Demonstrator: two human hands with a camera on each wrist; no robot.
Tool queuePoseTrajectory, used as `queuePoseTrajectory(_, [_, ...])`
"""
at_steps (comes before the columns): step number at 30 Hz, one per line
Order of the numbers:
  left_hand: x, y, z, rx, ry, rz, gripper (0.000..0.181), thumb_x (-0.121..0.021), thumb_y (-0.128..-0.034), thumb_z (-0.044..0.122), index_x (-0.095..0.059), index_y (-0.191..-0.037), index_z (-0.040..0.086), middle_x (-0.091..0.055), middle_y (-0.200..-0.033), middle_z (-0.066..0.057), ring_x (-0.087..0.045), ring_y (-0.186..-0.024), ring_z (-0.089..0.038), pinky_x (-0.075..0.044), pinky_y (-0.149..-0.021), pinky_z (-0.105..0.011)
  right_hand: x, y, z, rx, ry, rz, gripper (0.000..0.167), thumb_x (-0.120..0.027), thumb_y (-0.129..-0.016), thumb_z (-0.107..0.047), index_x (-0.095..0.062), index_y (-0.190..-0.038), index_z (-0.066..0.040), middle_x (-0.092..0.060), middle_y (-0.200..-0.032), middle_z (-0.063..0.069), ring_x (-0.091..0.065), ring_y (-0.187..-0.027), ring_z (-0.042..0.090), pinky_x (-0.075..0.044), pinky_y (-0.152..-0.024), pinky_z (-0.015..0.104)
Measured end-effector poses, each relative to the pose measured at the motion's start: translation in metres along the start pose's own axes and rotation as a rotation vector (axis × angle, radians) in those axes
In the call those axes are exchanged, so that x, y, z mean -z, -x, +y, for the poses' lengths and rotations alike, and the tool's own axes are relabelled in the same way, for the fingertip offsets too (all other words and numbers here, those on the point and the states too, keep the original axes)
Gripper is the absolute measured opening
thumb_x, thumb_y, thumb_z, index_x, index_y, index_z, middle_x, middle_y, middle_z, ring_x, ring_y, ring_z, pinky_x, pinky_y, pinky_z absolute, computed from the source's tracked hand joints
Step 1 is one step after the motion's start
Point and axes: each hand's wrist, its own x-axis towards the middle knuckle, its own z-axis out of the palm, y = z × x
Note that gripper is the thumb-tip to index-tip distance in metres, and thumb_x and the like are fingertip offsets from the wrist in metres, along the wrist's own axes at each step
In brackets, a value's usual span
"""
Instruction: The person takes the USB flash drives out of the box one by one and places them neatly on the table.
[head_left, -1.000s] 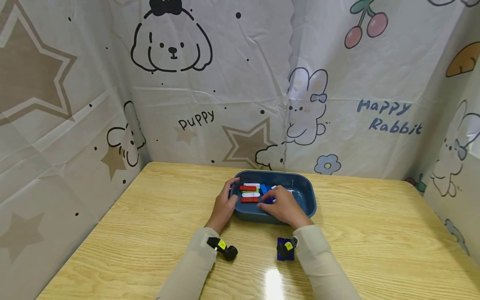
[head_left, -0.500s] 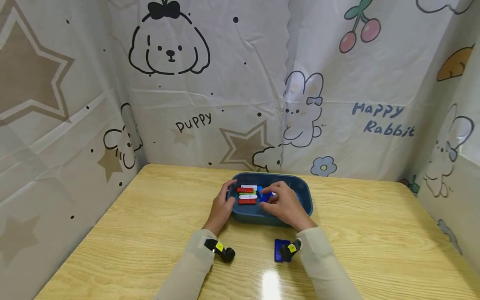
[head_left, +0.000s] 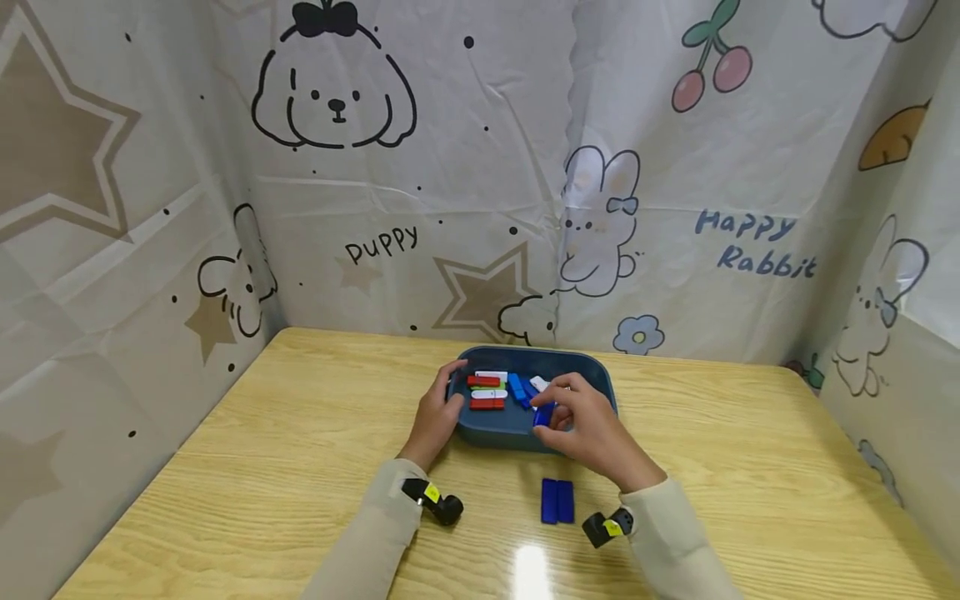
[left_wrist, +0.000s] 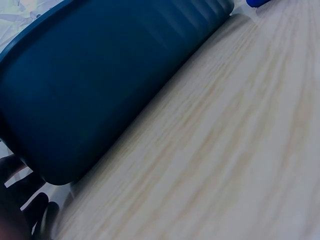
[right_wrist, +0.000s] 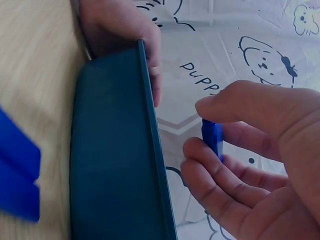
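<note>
A dark blue plastic box [head_left: 495, 433] stands on the table, with small flat coloured sticks inside, shaped like USB flash drives. My left hand [head_left: 437, 415] holds the box at its left end; in the left wrist view, its dark fingers [left_wrist: 25, 192] lie by the box's corner. Over the near right part of the box, my right hand [head_left: 588, 429] pinches a blue stick [right_wrist: 212, 139] between thumb and fingers. Two more blue sticks [head_left: 557, 501] lie side by side on the table in front of the box.
Red sticks [head_left: 487, 404], a white stick [head_left: 489, 394] and a green one lie in the box's left part. Blue sticks [head_left: 518, 389] and a white piece [head_left: 538, 383] lie near its middle. A printed curtain [head_left: 337, 275] hangs behind the wooden table [head_left: 300, 467].
My right hand has shifted to the right and towards me, and now has a blue stick between its fingers. Its wrist has uncovered the pair on the table. The left hand stays at the box.
</note>
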Motion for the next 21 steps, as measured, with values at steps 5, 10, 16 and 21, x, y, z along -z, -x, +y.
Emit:
queuePoseTrajectory(5, [0.001,0.000,0.000,-0.012,-0.007,0.010,0.055,-0.046,-0.0880,0.006,-0.045,-0.140,0.024,-0.043,-0.146,-0.009,-0.042,-0.131,-0.028,-0.030,-0.108,-0.053,0.010,0.018,0.002,0.034,0.000,-0.043,0.027,-0.078,-0.080,-0.013,-0.070,-0.105,-0.012,-0.051,-0.118,0.005,-0.057,-0.071,0.008,-0.054,-0.067,0.026])
queuePoseTrajectory(10, [0.001,0.001,0.000,-0.009,-0.012,0.001,0.055,-0.045,-0.0871,0.006,-0.045,-0.140,0.023,-0.043,-0.147,-0.009,-0.040,-0.132,-0.028,-0.029,-0.109,-0.053,0.018,0.038,0.005,0.037,0.023,-0.090,0.025,-0.077,-0.079,-0.011,-0.070,-0.103,-0.014,-0.051,-0.118,0.006,-0.056,-0.071,0.008,-0.053,-0.067,0.025])
queuePoseTrajectory(16, [0.000,0.001,0.000,0.002,0.003,-0.002,0.053,-0.045,-0.0897,0.005,-0.045,-0.140,0.024,-0.041,-0.148,-0.008,-0.039,-0.134,-0.027,-0.028,-0.110,-0.052,0.026,0.054,0.011,0.018,0.073,-0.179,0.023,-0.076,-0.079,-0.012,-0.070,-0.100,-0.017,-0.052,-0.110,-0.001,-0.055,-0.071,0.007,-0.052,-0.068,0.025])
queuePoseTrajectory(21, [0.000,0.001,0.002,0.002,0.007,-0.004,0.055,-0.045,-0.0890,0.005,-0.044,-0.140,0.024,-0.040,-0.149,-0.009,-0.037,-0.135,-0.028,-0.027,-0.109,-0.054,0.028,0.058,0.017,-0.027,0.104,-0.293,0.022,-0.077,-0.079,-0.017,-0.071,-0.100,-0.014,-0.051,-0.103,-0.005,-0.055,-0.078,0.011,-0.052,-0.068,0.027])
